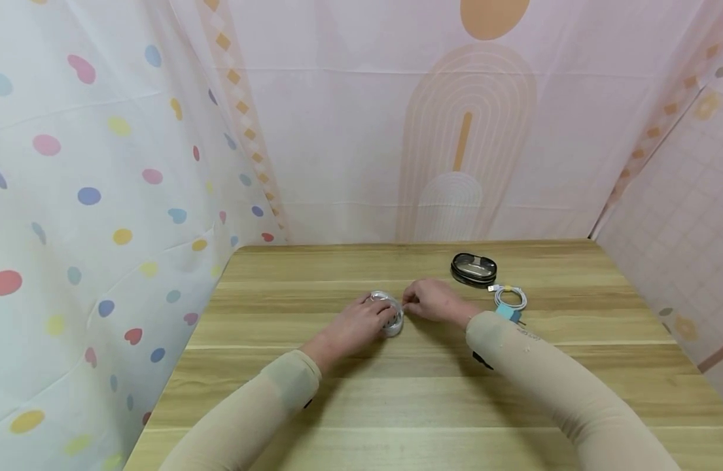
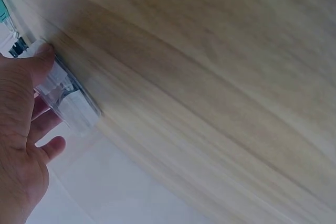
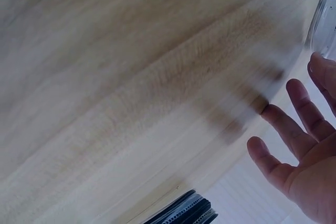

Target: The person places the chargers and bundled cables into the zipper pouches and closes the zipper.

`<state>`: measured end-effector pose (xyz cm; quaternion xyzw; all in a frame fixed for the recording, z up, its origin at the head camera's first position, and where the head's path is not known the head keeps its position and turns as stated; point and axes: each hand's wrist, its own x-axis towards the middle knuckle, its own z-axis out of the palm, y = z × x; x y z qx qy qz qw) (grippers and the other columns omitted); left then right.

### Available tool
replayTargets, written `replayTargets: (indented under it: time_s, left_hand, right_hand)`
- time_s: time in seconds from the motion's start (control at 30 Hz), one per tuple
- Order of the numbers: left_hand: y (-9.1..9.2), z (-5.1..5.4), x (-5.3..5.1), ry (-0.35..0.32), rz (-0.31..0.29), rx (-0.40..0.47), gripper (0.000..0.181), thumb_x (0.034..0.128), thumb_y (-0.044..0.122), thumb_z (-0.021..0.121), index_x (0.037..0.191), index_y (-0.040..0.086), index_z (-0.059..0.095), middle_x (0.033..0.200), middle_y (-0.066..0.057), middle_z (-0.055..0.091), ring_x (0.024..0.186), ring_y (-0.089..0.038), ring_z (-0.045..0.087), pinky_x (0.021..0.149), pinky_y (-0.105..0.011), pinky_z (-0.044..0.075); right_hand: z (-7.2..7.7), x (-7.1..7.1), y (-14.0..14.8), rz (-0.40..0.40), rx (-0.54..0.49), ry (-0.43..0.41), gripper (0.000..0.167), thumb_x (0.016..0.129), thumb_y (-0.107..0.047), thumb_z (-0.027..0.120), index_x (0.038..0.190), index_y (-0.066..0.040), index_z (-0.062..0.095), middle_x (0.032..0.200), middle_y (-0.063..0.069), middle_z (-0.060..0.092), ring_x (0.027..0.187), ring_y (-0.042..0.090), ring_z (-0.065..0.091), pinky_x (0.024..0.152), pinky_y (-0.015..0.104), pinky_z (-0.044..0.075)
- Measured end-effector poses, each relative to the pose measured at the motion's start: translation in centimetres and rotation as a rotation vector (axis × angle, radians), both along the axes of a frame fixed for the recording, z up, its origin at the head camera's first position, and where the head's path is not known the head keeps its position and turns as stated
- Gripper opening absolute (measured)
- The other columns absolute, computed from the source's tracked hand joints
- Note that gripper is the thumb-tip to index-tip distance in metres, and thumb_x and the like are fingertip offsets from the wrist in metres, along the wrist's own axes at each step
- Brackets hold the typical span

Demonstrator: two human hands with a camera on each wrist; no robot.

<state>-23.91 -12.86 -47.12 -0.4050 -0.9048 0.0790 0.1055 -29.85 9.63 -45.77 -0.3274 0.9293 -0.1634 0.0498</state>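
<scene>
A clear oval plastic case [image 1: 395, 325] with a pale rim sits on the wooden table in front of me. My left hand [image 1: 361, 322] grips it from the left, fingers over its top. In the left wrist view, the thumb of the left hand [image 2: 23, 108] presses on the clear case [image 2: 79, 109], and something pale and dark shows inside. At the right rim, my right hand [image 1: 436, 301] pinches the edge with thumb and forefinger. The right wrist view shows its other fingers [image 3: 283, 124] spread loosely beside the clear case [image 3: 324, 27]; the pinched bit is hidden.
Behind my right hand stands a black-rimmed clear case [image 1: 474, 269]. A coiled white USB cable [image 1: 517, 299] and a blue plug-like block [image 1: 508, 313] lie near my right forearm. The wooden table [image 1: 361, 405] meets patterned curtains [image 1: 337, 163] at the back and sides.
</scene>
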Motion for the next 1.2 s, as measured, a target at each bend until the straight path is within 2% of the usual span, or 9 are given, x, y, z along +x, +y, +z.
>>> replayTargets:
  time_s: [0.13, 0.37, 0.73, 0.97, 1.2]
  left_hand:
    - [0.03, -0.02, -0.01, -0.020, 0.006, 0.009, 0.050, 0.0978, 0.030, 0.080, 0.142, 0.014, 0.063, 0.143, -0.006, 0.068, 0.135, -0.023, 0.065, 0.121, -0.051, 0.048]
    - [0.02, -0.18, 0.06, -0.013, 0.008, 0.037, 0.048, 0.0978, 0.029, 0.080, 0.140, 0.014, 0.065, 0.141, -0.005, 0.069, 0.134, -0.023, 0.066, 0.120, -0.052, 0.049]
    - [0.09, 0.20, 0.41, -0.027, 0.029, 0.048, 0.048, 0.0968, 0.031, 0.081, 0.139, 0.016, 0.066, 0.138, -0.005, 0.070, 0.133, -0.022, 0.066, 0.118, -0.050, 0.051]
    - [-0.12, 0.08, 0.54, -0.055, 0.037, 0.076, 0.048, 0.0963, 0.028, 0.082, 0.139, 0.014, 0.066, 0.139, -0.005, 0.069, 0.136, -0.023, 0.064, 0.120, -0.050, 0.049]
    - [-0.57, -0.28, 0.40, -0.039, 0.025, 0.079, 0.046, 0.0977, 0.029, 0.080, 0.139, 0.015, 0.066, 0.139, -0.005, 0.069, 0.135, -0.024, 0.065, 0.120, -0.054, 0.048]
  right_hand:
    - [-0.09, -0.04, 0.09, 0.019, -0.021, -0.003, 0.006, 0.099, -0.020, 0.078, 0.093, -0.018, 0.080, 0.096, -0.005, 0.080, 0.088, 0.009, 0.068, 0.083, 0.036, 0.059]
    - [-0.29, -0.09, 0.13, 0.048, -0.032, 0.014, 0.006, 0.098, -0.021, 0.079, 0.094, -0.017, 0.080, 0.099, -0.004, 0.080, 0.091, 0.009, 0.068, 0.087, 0.036, 0.060]
    - [-0.04, 0.16, 0.45, 0.126, -0.077, -0.046, 0.005, 0.095, -0.016, 0.080, 0.091, -0.013, 0.078, 0.095, -0.001, 0.075, 0.088, 0.009, 0.063, 0.083, 0.031, 0.056]
    - [0.03, 0.35, 0.28, 0.123, -0.050, -0.032, 0.009, 0.098, -0.018, 0.078, 0.090, -0.014, 0.077, 0.093, -0.002, 0.074, 0.085, 0.006, 0.061, 0.081, 0.030, 0.056]
    - [0.04, 0.21, -0.07, 0.083, -0.041, -0.025, 0.010, 0.099, -0.019, 0.076, 0.091, -0.016, 0.078, 0.090, -0.005, 0.076, 0.082, 0.006, 0.063, 0.079, 0.030, 0.057]
